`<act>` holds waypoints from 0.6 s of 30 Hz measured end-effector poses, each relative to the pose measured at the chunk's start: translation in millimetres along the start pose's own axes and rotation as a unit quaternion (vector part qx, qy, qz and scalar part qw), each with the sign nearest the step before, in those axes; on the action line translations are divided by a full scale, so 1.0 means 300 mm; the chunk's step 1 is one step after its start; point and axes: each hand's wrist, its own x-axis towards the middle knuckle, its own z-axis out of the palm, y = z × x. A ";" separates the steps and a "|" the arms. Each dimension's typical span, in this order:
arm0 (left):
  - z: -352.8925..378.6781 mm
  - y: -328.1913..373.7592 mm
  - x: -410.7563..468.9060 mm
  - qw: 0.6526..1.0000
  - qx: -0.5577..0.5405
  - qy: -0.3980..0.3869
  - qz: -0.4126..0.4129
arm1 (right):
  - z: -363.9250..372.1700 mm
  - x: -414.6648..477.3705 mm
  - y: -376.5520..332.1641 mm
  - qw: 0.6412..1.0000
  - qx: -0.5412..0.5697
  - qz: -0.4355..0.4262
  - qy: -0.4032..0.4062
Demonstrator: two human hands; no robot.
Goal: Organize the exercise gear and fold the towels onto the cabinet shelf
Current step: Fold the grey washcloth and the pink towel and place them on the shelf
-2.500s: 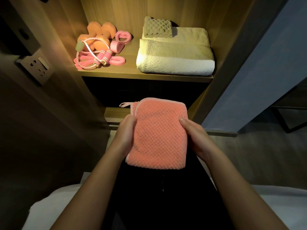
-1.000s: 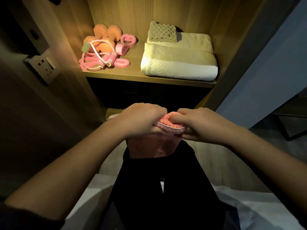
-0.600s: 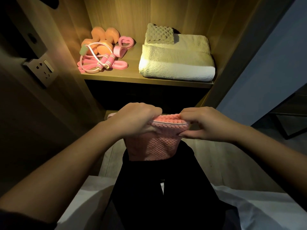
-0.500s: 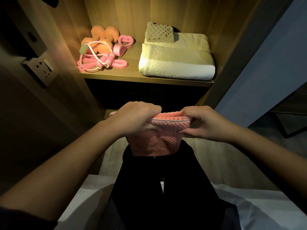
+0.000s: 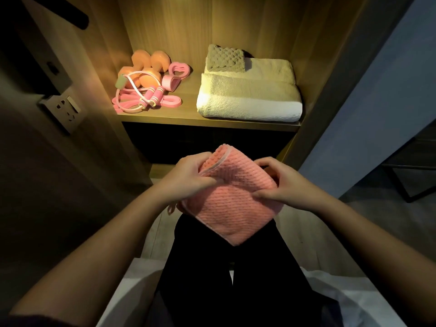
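Observation:
I hold a folded pink waffle towel (image 5: 230, 204) over my lap, turned like a diamond. My left hand (image 5: 188, 178) grips its upper left edge and my right hand (image 5: 280, 185) pinches its right side. On the lit cabinet shelf (image 5: 188, 118) a folded white towel (image 5: 250, 100) lies at the right, with a small folded grey-green waffle towel (image 5: 225, 59) on top at the back. At the shelf's left sit orange dumbbells (image 5: 147, 67), a pink skipping rope (image 5: 146, 97), a pink resistance band (image 5: 169, 102) and a pink heart-shaped grip (image 5: 175, 75).
A wall socket plate (image 5: 64, 112) sticks out on the dark panel to the left. The cabinet's right side wall (image 5: 330, 90) borders a blue-grey wall (image 5: 387, 102). My dark-trousered legs (image 5: 226, 279) rest on a white bed edge (image 5: 132, 291). A dark compartment lies below the shelf.
The pink towel was held flat, then folded over between both hands; now the smaller bundle is turned diamond-wise and lifted slightly. The shelf items have not moved.

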 end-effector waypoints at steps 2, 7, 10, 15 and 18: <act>-0.001 -0.039 -0.007 0.999 -0.004 -0.031 -0.036 | -0.006 -0.007 0.021 0.999 -0.016 0.033 0.020; -0.026 -0.038 0.013 0.998 0.053 -0.032 -0.006 | -0.013 0.016 -0.041 0.986 -0.160 -0.009 0.043; 0.001 0.045 0.040 0.977 0.200 -0.073 0.034 | -0.002 0.052 -0.104 0.973 -0.226 -0.040 0.028; 0.047 0.069 0.075 0.981 0.183 -0.005 0.057 | -0.010 0.053 -0.110 0.993 -0.087 -0.049 0.069; 0.034 0.031 0.061 0.995 0.085 0.020 0.041 | -0.008 0.018 -0.059 0.997 0.012 -0.004 0.071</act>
